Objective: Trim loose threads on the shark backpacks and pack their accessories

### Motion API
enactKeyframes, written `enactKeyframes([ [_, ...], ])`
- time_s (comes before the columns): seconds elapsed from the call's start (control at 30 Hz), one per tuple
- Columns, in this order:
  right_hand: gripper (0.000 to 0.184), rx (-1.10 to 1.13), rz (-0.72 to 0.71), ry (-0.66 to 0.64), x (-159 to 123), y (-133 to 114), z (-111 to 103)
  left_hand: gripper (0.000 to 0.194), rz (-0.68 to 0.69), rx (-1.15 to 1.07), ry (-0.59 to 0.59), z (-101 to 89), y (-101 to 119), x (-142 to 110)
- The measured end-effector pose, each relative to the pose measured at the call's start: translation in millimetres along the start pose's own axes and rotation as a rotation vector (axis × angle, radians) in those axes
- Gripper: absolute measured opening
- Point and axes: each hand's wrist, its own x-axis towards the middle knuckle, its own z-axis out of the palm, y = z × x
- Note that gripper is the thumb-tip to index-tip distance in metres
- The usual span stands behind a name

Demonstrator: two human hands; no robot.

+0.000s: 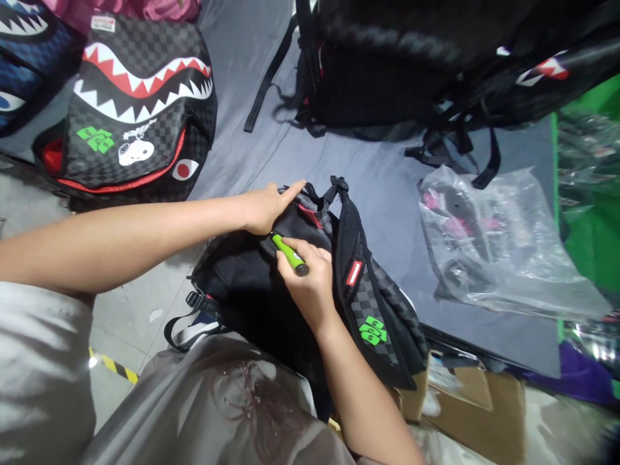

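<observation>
A black checkered backpack [256,284] leans at the table's near edge, close to my body, with its strap side showing a red label and green printed patches. My left hand [271,205] grips the backpack's upper edge, one finger stretched along it and the others partly hidden. In my right hand [310,274] is a slim tool with a bright green handle [289,253] and a dark butt end. Its tip meets the black fabric just below my left hand; the tip's kind is too small to make out.
Another checkered backpack [140,123] with a shark-mouth print lies at the left. More black backpacks [387,77] are piled at the far side of the grey table [378,171]. A clear plastic bag [504,239] lies at the right, above a cardboard box [484,413].
</observation>
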Motion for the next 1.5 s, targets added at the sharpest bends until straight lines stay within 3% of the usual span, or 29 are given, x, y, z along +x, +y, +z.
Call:
enactKeyframes([
  [0.17,0.021,0.047,-0.053,-0.044,1,4,-1,0.108,-0.008,-0.004,0.001,0.1,1,-1],
  [0.3,0.021,0.016,-0.039,0.002,0,4,-2,0.107,-0.008,-0.009,0.004,0.8,0,-1],
  [0.6,0.02,0.052,-0.007,-0.055,2,2,-2,0.107,-0.007,-0.011,0.019,3.2,0,-1],
  [0.9,0.019,0.039,0.119,-0.086,7,-9,5,0.101,0.038,0.025,0.06,4.7,-7,-4],
  [1.0,0.014,0.163,0.183,-0.147,12,-21,-1,0.097,0.035,0.062,0.076,7.1,-15,0],
  [1.07,0.011,0.293,0.197,-0.09,10,-26,-20,0.098,0.055,0.063,0.081,8.6,-20,5],
  [1.17,0.013,0.29,0.105,0.281,-15,-15,-75,0.093,0.087,0.058,0.113,12.1,-25,9],
  [1.2,0.016,0.2,0.094,0.451,-28,-2,-98,0.09,0.095,0.056,0.139,14.0,-26,9],
  [1.27,0.021,-0.137,0.221,0.79,-52,39,-146,0.086,0.1,0.053,0.182,18.6,-28,9],
  [1.3,0.027,-0.333,0.355,0.843,-61,66,-169,0.086,0.097,0.051,0.19,21.0,-29,10],
  [1.33,0.034,-0.545,0.508,0.732,-67,95,-190,0.089,0.084,0.05,0.188,23.3,-30,11],
  [1.37,0.037,-0.757,0.635,0.498,-70,123,-207,0.092,0.074,0.046,0.184,25.3,-31,13],
  [1.43,0.032,-0.828,0.666,0.305,-66,173,-232,0.097,0.075,0.029,0.182,27.4,-33,15],
  [1.5,0.026,-0.837,0.632,0.169,-53,206,-244,0.098,0.08,0.009,0.185,26.7,-32,15],
])
